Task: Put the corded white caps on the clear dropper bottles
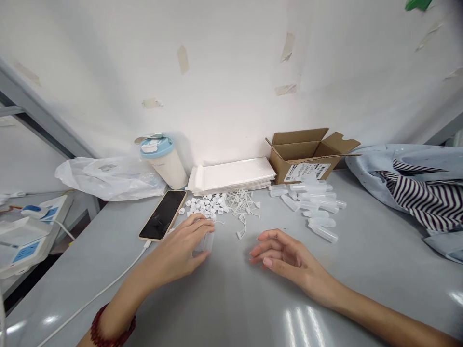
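Grey table (227, 299), bearing the following. Dark red beaded bracelet (96, 330), worn on the left wrist. Right hand (289, 260), palm turned inward, fingers loosely curled and thumb parted from them, held well apart from the left. Left hand (184, 246), thumb and fingers closed about one clear tube (208, 242), which lay on the inner side of that hand, partly hidden by the fingers. Black-screened phone (162, 215) in a pale case, just beyond the left forearm, white cable (147, 244) plugged in. White caps (208, 206), a loose heap, just beyond the left fingers; pale cords (243, 205), tangled, to their right. Loose tubes (320, 205), translucent, scattered beyond the right hand. Behind these: white plastic bag (108, 176); cream cup (168, 168) with blue lid; stacked white envelopes (235, 174); open cardboard box (304, 159), labelled; pale blue and striped cloth (415, 188) at far right.
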Demonstrator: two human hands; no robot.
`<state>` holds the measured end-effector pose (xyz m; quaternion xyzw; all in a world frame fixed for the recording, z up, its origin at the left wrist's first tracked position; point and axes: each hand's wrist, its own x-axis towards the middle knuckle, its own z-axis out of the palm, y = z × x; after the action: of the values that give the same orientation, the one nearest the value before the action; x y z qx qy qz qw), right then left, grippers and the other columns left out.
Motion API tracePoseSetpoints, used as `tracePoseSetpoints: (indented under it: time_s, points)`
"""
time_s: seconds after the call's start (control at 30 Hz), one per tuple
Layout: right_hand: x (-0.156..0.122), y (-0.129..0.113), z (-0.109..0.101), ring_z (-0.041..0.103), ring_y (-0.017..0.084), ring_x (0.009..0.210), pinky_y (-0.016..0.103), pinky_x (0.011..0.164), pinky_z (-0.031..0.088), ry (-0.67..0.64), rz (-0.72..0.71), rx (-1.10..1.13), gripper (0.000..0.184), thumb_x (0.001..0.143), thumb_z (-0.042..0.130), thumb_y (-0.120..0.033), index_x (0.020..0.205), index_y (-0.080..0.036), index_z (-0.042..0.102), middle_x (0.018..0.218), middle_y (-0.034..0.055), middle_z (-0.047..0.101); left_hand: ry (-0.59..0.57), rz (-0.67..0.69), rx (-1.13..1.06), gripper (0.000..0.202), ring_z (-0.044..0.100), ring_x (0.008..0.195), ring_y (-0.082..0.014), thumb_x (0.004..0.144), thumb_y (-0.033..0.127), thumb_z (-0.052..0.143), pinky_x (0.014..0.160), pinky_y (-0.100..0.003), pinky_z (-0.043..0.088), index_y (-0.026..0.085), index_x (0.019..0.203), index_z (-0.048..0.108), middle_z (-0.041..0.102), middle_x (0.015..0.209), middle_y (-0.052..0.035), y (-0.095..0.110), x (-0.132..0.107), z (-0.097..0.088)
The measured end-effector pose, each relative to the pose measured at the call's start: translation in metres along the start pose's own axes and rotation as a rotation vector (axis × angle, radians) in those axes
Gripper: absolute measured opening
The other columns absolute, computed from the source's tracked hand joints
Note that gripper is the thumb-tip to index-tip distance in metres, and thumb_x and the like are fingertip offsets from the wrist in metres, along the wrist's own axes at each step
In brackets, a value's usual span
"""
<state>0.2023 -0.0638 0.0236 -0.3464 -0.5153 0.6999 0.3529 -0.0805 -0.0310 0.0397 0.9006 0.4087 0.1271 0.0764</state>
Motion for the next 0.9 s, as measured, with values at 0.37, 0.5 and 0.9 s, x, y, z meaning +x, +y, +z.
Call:
tracePoseSetpoints:
  time_s: [0.37,0.5,0.9]
  points:
    - [-0.0013,-0.0036,0.0014,0.062,0.020,0.099,0.040,0.089,0.046,0.004,-0.017,-0.040,0.028,0.085,0.064,-0.036,0.105,-0.022,0.052,0.102,0.0079,0.063,0.017,-0.037,0.013,0.033,0.046,0.121,-0.0262,0.081,0.015,0.056,0.099,-0.045,0.046,0.020,0.113,0.056,0.061,0.119,-0.0065,0.0009,0.0024,0.0002]
    - [-0.0020,-0.0041,0.0016,0.062,0.020,0.099,0.041,0.090,0.046,0.000,-0.018,-0.056,0.029,0.085,0.064,-0.038,0.105,-0.022,0.052,0.102,0.0081,0.064,0.019,-0.024,0.025,0.034,0.046,0.121,-0.0268,0.082,0.016,0.055,0.098,-0.046,0.047,0.021,0.115,0.056,0.060,0.120,-0.0069,-0.0007,0.0024,0.0017]
    - [-0.0012,-0.0035,0.0018,0.061,0.020,0.099,0.041,0.091,0.045,-0.003,-0.017,-0.068,0.027,0.086,0.064,-0.037,0.104,-0.022,0.053,0.102,0.0078,0.063,0.001,-0.019,0.032,0.034,0.044,0.124,-0.0276,0.081,0.019,0.058,0.099,-0.045,0.045,0.022,0.115,0.055,0.059,0.124,-0.0055,0.0000,-0.0012,0.0000]
